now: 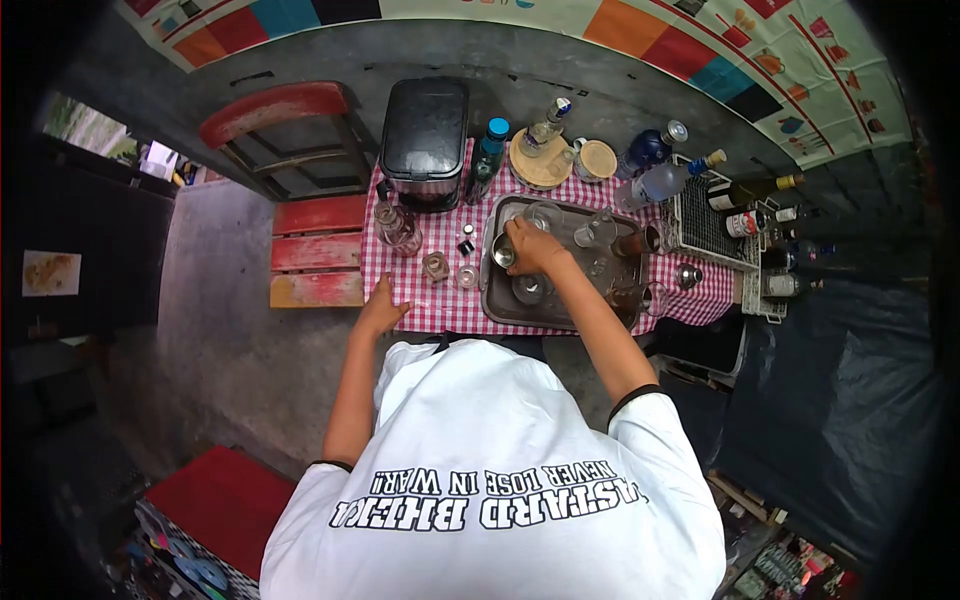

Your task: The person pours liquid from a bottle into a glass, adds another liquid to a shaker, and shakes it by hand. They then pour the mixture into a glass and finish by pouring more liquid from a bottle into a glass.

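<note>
Soft, even daylight, heavy fisheye bending, dark vignetted corners, faint blur toward the edges.

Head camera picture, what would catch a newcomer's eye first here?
Probably the red-checked tablecloth at the centre, crowded with glasses, with a row of bottles along its far edge. On it lies a metal tray, over which the right hand holds a small metal cup, while the left hand rests on the table's near edge. A black bin-like box stands at the far left corner.
</note>
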Available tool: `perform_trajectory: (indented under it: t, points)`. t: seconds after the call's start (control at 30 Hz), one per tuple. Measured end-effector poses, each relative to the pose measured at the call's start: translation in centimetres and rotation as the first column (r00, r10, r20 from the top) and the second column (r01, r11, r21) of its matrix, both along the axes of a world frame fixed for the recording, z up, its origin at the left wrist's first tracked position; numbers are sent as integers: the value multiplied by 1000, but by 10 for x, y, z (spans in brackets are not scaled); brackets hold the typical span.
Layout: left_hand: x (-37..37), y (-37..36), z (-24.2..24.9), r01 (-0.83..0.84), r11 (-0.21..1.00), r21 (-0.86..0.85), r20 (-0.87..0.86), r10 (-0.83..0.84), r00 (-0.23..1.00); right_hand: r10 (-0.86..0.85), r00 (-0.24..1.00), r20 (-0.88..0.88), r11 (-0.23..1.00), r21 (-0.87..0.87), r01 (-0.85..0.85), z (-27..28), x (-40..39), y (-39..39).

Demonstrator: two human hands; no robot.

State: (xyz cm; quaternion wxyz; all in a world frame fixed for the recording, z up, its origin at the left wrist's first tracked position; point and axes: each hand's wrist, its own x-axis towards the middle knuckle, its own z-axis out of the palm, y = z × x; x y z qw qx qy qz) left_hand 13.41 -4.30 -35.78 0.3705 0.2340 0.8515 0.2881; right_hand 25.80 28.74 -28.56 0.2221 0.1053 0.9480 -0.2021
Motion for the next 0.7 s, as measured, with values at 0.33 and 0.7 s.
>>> perform_trajectory:
  t: [0.33,0.7]
  points:
    - [-18,13,20,83,997,3,74,-83,994,-64,998,-1,996,61,64,-25,7,-3]
    - [-41,9,21,-112,955,276,-112,147,983,-135,918,-372,991,-70,117,42,21,-44]
